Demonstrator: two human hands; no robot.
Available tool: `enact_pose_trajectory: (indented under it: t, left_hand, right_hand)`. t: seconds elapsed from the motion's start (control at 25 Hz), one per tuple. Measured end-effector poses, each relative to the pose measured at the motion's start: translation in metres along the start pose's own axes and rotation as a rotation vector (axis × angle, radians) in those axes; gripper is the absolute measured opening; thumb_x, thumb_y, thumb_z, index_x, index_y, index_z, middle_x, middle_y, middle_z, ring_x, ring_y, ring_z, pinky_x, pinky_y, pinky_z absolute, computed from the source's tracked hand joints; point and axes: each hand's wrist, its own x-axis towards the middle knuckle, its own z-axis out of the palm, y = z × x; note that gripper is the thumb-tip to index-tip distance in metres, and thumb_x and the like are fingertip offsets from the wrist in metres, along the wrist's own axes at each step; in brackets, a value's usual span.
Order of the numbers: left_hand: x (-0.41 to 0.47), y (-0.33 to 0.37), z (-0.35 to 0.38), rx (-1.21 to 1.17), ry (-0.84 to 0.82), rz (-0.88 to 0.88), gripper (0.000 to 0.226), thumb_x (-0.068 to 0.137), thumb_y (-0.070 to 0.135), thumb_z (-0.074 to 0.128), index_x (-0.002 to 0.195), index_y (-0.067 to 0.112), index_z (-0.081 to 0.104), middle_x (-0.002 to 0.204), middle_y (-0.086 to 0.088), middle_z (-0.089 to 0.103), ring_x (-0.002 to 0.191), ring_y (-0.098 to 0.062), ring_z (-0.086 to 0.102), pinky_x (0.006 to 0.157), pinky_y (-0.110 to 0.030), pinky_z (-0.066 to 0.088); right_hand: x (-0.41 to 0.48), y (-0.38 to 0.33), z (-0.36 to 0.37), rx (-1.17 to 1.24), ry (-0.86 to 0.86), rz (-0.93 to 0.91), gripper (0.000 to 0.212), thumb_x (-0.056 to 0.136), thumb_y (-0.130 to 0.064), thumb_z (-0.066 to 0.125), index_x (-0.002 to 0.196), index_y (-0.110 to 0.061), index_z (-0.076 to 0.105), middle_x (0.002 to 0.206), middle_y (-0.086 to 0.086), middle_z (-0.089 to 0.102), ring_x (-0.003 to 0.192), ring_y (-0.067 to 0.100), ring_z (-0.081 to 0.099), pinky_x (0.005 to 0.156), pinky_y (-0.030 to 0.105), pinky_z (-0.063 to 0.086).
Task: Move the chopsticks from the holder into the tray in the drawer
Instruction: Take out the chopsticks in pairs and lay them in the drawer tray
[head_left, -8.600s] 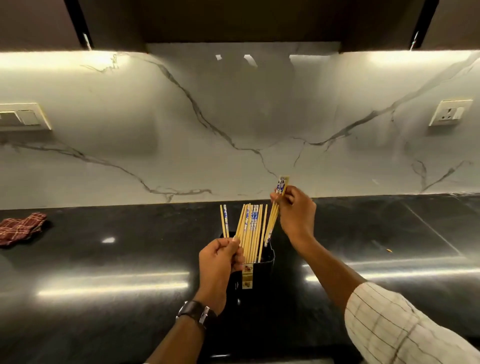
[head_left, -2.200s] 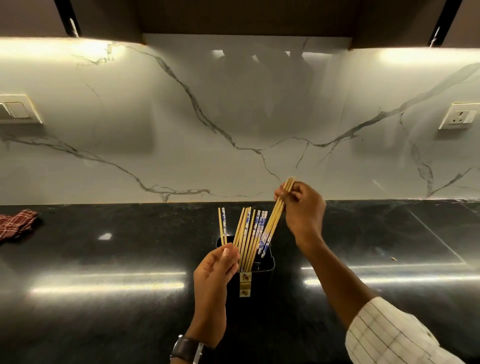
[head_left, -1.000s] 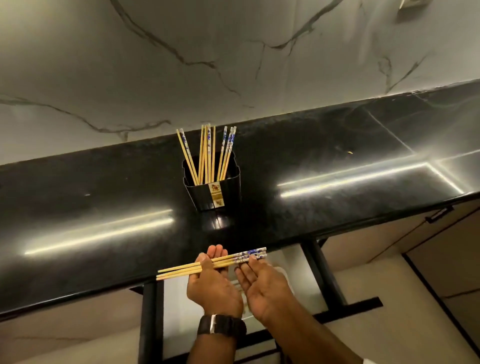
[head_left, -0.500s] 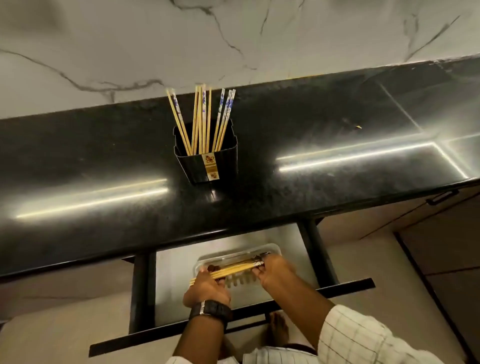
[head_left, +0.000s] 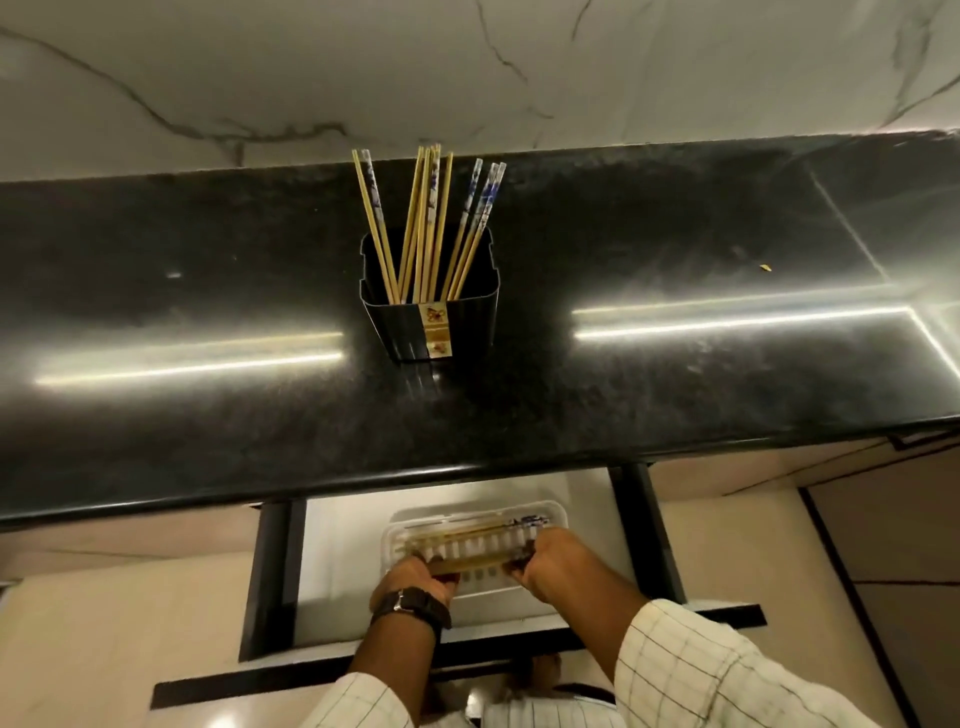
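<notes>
Item: chopstick transfer, in progress.

Holder (head_left: 430, 291): black, upright on the table (head_left: 675, 374), at 12 o'clock from the drawer (head_left: 332, 561). About ten chopsticks (head_left: 423, 223) stand in it, fanned; not yet moved.

Tray (head_left: 553, 514): clear, slotted, in the open drawer below the table edge. A first lot (head_left: 467, 532) lies along its far side.

Held bundle (head_left: 470, 562): horizontal, low over the tray. Left hand (head_left: 415, 584) has its fingers closed on the 9 o'clock end, right hand (head_left: 545, 564) on the 3 o'clock end; gripping both ends likely keeps the sticks level and parallel with the tray. Whether they touch the tray cannot be told.

Change: half a second ago the bundle sat higher and tilted; a second ago it was at table-edge height.
</notes>
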Motion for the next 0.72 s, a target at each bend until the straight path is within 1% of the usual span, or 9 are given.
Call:
enact_pose_trajectory:
  t: [0.04,0.16,0.32,0.36,0.44,0.52,0.6,0.64,0.72]
  left_hand:
    - [0.000,0.003,0.002,0.006,0.009,-0.020,0.044,0.108,0.009,0.037,0.151,0.008,0.046,0.138,-0.020,0.059,0.132,-0.036,0.052,0.099,-0.055,0.046]
    - [-0.006,0.012,0.008,-0.071,0.001,-0.107,0.045,0.104,0.017,0.046,0.149,0.020,0.050,0.151,-0.011,0.052,0.138,-0.035,0.048,0.111,-0.054,0.043]
    - [-0.022,0.018,0.016,-0.054,-0.022,-0.105,0.045,0.106,0.026,0.045,0.149,0.018,0.048,0.152,-0.013,0.051,0.137,-0.035,0.050,0.113,-0.055,0.040]
    - [-0.028,0.019,0.017,-0.052,-0.029,-0.111,0.047,0.106,0.030,0.045,0.151,0.018,0.046,0.154,-0.014,0.049,0.137,-0.037,0.050,0.112,-0.055,0.039]
    - [-0.043,0.019,0.016,-0.057,-0.054,-0.110,0.048,0.103,0.032,0.050,0.149,0.016,0.049,0.151,-0.016,0.051,0.135,-0.038,0.050,0.107,-0.054,0.040]
    - [-0.061,0.019,0.014,-0.120,-0.054,-0.085,0.043,0.101,0.025,0.052,0.142,0.012,0.055,0.144,-0.016,0.056,0.127,-0.037,0.054,0.104,-0.050,0.043]
    - [-0.078,0.025,0.011,-0.244,0.030,0.014,0.031,0.099,0.014,0.044,0.125,0.007,0.059,0.128,-0.016,0.056,0.096,-0.032,0.059,0.081,-0.041,0.053]
    - [-0.087,0.032,0.010,-0.322,0.084,0.095,0.026,0.098,0.013,0.040,0.115,0.007,0.059,0.117,-0.015,0.052,0.077,-0.026,0.053,0.063,-0.034,0.049]
    - [-0.109,0.052,0.007,-0.447,0.032,0.228,0.023,0.098,0.022,0.037,0.103,0.012,0.057,0.105,-0.012,0.048,0.063,-0.018,0.041,0.055,-0.030,0.034]
  right_hand:
    - [-0.003,-0.003,0.005,-0.089,0.017,0.036,0.021,0.103,-0.010,0.056,0.117,0.000,0.068,0.103,0.024,0.071,0.086,0.039,0.070,0.089,0.051,0.060]
    - [-0.006,-0.006,0.011,-0.117,0.019,0.054,0.023,0.102,-0.012,0.059,0.121,-0.001,0.064,0.114,0.021,0.069,0.102,0.035,0.069,0.094,0.048,0.059]
    - [-0.019,-0.011,0.016,-0.161,-0.046,0.068,0.021,0.109,-0.012,0.043,0.108,-0.003,0.062,0.080,0.018,0.060,0.075,0.031,0.060,0.083,0.043,0.055]
    - [-0.023,-0.013,0.015,-0.171,-0.067,0.058,0.023,0.110,-0.012,0.041,0.107,-0.003,0.063,0.082,0.018,0.061,0.082,0.032,0.063,0.091,0.043,0.055]
    - [-0.028,-0.017,0.011,-0.183,-0.114,0.048,0.027,0.110,-0.008,0.039,0.107,0.002,0.064,0.105,0.023,0.068,0.116,0.035,0.067,0.108,0.047,0.051]
    - [-0.039,-0.020,0.005,-0.159,-0.166,0.057,0.025,0.110,-0.003,0.037,0.114,0.007,0.061,0.128,0.028,0.065,0.132,0.038,0.059,0.110,0.050,0.049]
    - [-0.055,-0.024,-0.002,-0.113,-0.253,0.038,0.023,0.108,0.003,0.040,0.120,0.010,0.058,0.124,0.030,0.062,0.131,0.041,0.059,0.105,0.049,0.052]
    - [-0.064,-0.026,-0.005,-0.091,-0.295,-0.004,0.021,0.107,0.003,0.044,0.119,0.011,0.059,0.118,0.029,0.062,0.125,0.040,0.063,0.101,0.046,0.055]
    - [-0.086,-0.033,-0.016,-0.051,-0.356,-0.152,0.016,0.104,-0.003,0.055,0.109,0.010,0.064,0.100,0.023,0.071,0.094,0.031,0.074,0.078,0.035,0.065]
